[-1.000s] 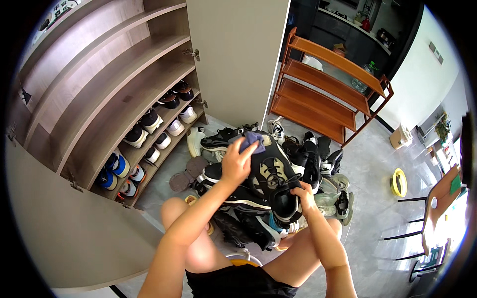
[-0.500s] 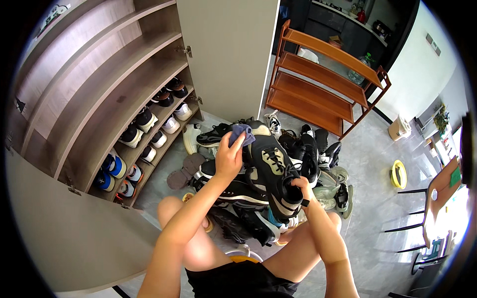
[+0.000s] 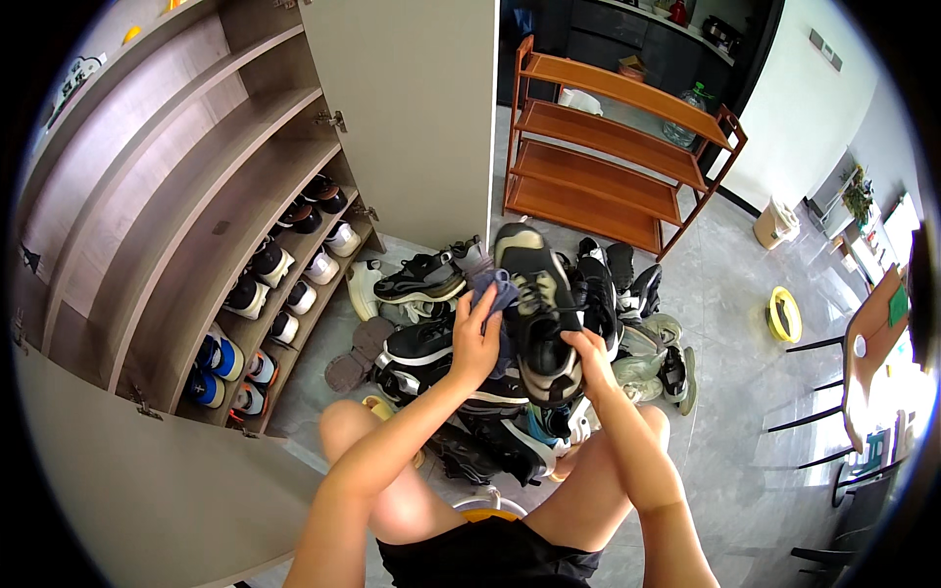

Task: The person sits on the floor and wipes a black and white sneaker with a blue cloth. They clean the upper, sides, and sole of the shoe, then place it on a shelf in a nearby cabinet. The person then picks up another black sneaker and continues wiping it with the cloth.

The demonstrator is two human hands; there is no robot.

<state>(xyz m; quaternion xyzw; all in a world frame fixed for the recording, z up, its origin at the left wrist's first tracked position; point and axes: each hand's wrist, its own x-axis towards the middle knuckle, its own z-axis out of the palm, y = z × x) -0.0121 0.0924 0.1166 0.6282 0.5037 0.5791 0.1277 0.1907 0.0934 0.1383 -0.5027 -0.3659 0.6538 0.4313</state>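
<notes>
My right hand (image 3: 590, 355) grips a black-and-beige sneaker (image 3: 534, 269) by the collar near its heel, toe pointing away from me. Bunched in the fingers of my left hand (image 3: 477, 343) is a grey-purple cloth (image 3: 495, 291), close against the sneaker's left side. Whether the cloth presses on the shoe I cannot tell. Below and around the held sneaker lies a heap of shoes, among them a black sneaker with a pale sole (image 3: 420, 277) and a black-and-white one (image 3: 515, 446). Grey-green shoes (image 3: 642, 367) lie at the heap's right.
An open shoe cabinet (image 3: 211, 230) at left holds several pairs on its lower shelves. A brown wooden rack (image 3: 613, 137) stands behind the heap. Grey slippers (image 3: 358, 355) lie beside the cabinet. Between my legs is a bucket (image 3: 490, 505). Farther right are a yellow basin (image 3: 784, 314) and a chair (image 3: 872, 358).
The held sneaker has turned more upright, its toe now straight away from me. My left hand with the cloth has come lower, beside the shoe. The whole view has shifted slightly.
</notes>
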